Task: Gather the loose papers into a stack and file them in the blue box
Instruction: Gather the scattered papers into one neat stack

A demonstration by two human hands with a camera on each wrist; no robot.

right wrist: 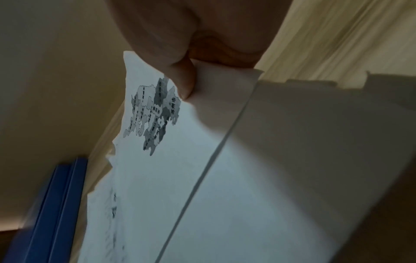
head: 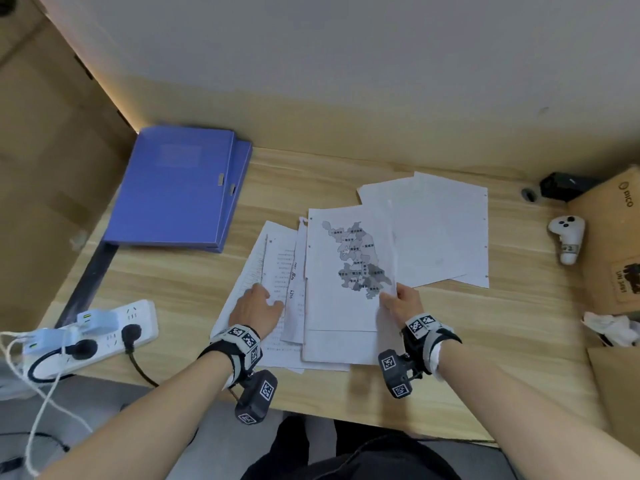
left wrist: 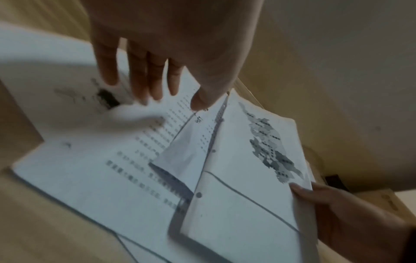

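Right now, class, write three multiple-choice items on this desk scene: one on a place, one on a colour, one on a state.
1. Where does the file box lie?
A. far left of the desk
B. on the papers
C. under the desk

2. What colour is it?
A. red
B. blue
C. green

3. What does the right hand do?
A. hangs idle
B. presses the power strip
C. pinches the map sheet

Key: A, it sits by the left wall; B, its lid shows blue; C, thumb and fingers clamp the sheet's edge.
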